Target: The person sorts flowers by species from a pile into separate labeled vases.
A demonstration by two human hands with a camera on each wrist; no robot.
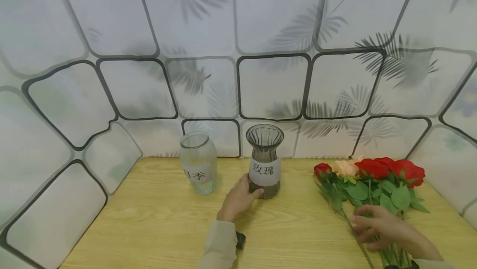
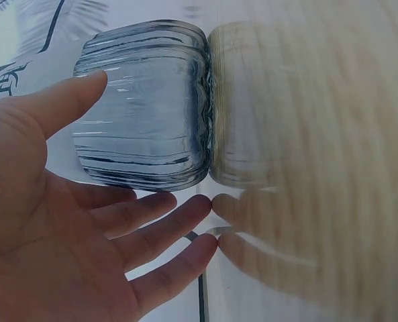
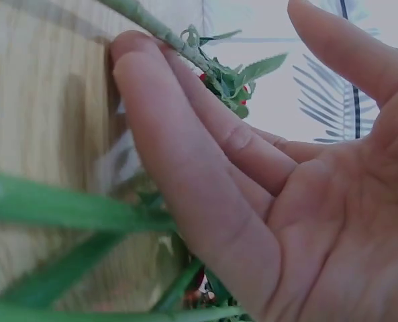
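Observation:
A smoky grey glass vase [image 1: 264, 178] with a flared rim and a white label reading 玫瑰 stands upright mid-table. My left hand [image 1: 240, 198] is at its lower left side. In the left wrist view the thumb [image 2: 84, 94] overlaps the glass, while the fingers [image 2: 172, 228] stretch loosely past its other side. On the right lies a bunch of artificial roses [image 1: 372, 169], red ones and a peach one, with green leaves and long stems. Over the stems is my right hand [image 1: 384, 225], fingers relaxed and parted from the thumb. One stem [image 3: 148, 21] passes close by its fingertips.
A clear glass vase [image 1: 197, 161] with a white label, partly turned away, stands left of the grey one. The wooden table [image 1: 160, 219] meets a patterned backdrop [image 1: 275, 87] at the back and sides. A dark band [image 1: 240, 240] shows at my left wrist.

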